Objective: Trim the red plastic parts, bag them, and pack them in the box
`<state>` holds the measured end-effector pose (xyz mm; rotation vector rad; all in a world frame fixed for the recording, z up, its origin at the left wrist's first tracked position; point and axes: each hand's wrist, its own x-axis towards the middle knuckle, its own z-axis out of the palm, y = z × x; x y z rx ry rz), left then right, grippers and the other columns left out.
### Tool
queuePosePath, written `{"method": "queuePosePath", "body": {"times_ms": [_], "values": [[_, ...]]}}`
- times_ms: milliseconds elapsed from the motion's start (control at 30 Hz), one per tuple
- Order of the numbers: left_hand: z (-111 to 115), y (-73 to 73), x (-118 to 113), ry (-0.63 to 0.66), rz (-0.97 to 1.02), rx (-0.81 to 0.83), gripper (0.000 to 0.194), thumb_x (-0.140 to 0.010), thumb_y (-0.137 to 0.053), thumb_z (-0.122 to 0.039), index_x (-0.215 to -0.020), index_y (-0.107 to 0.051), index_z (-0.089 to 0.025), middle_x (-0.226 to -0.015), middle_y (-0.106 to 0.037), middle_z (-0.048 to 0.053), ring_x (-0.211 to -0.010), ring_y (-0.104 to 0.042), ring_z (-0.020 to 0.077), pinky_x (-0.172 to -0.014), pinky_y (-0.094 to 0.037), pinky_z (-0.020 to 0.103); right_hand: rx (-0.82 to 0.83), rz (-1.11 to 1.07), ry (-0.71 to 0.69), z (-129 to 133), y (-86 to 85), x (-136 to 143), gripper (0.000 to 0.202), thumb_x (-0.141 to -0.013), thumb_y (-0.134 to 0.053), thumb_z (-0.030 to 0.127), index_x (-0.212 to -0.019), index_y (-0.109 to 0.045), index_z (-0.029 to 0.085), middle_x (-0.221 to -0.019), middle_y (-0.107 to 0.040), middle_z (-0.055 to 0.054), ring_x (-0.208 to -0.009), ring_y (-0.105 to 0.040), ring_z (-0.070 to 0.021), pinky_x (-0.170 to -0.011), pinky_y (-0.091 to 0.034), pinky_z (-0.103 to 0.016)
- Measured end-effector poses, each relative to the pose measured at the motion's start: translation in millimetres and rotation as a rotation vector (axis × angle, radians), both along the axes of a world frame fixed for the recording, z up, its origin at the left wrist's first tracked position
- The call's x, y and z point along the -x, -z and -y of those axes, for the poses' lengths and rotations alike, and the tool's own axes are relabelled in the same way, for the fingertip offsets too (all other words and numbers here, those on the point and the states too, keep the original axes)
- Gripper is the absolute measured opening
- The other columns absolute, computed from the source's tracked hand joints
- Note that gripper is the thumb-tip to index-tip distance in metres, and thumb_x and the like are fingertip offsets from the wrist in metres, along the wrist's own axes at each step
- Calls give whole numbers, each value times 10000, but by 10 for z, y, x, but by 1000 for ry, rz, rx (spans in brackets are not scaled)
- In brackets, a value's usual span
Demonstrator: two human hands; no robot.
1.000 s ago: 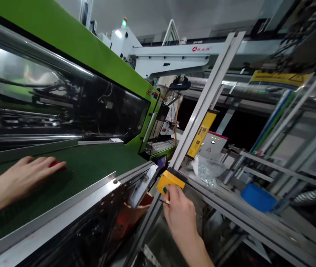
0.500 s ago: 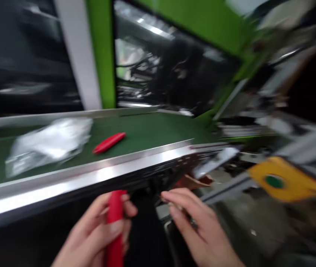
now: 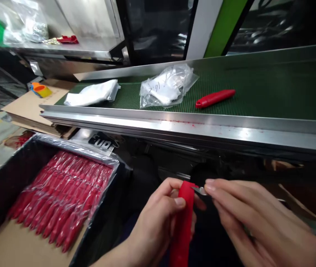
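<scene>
One green conveyor (image 3: 280,87) has a box (image 3: 72,144) of red pieces (image 3: 63,196) before its left end, two bags (image 3: 166,89) and a loose handle (image 3: 215,98) atop. Before it, left-hand grip (image 3: 158,215) wraps a long red handle (image 3: 182,230); right-hand grip (image 3: 247,207) pinches a blade (image 3: 200,190) at its ragged top.

here are two bare hands (image 3: 156,217), one small metal blade (image 3: 201,190), two long red plastic handles (image 3: 215,98) outside one dark, plastic-lined box (image 3: 75,148), one flat white packet (image 3: 93,92) and one crumpled clear plastic bag (image 3: 166,89); the wrapped red handles (image 3: 63,196) inside are too many for exact counting.
</scene>
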<state>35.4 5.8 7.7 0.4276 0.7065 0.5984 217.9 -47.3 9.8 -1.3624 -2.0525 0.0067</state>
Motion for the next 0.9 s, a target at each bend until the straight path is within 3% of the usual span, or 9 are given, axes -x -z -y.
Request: {"method": "queuePosePath", "body": {"times_ms": [333, 667, 800, 900], "values": [[58, 75, 112, 1, -30, -47, 157, -817, -565, -263, -890, -616, -135, -864, -664, 76, -559, -530, 87, -505, -420, 183, 9, 104, -68, -78, -7, 0, 349, -901, -562, 96, -1233, -637, 170, -1163, -676, -74, -1038, -625, -185, -838, -510, -336], [62, 77, 126, -4, -29, -19, 133, -818, -565, -236, -887, -629, -142, -850, -661, 69, -560, -520, 85, -498, -432, 172, 27, 53, -37, -63, 19, 62, 282, -928, -515, 94, -1165, -654, 153, -1079, -679, -73, -999, -609, -167, -843, -491, -309], [23, 73, 144, -13, -15, -11, 133, -844, -553, -254, -889, -629, -155, -650, -587, 20, -504, -490, 80, -467, -391, 150, 30, 44, -122, -36, 21, 68, 318, -896, -544, 41, -1188, -642, 124, -1120, -649, -99, -1036, -592, -179, -864, -476, -317], [-23, 61, 155, -43, -10, -23, 131, -846, -548, -244, -905, -623, -155, -740, -615, 31, -505, -490, 72, -469, -406, 159, 7, 60, -130, 8, 44, 106, 328, -895, -529, 54, -1186, -648, 148, -1113, -660, -81, -1021, -595, -181, -854, -471, -320]]}}
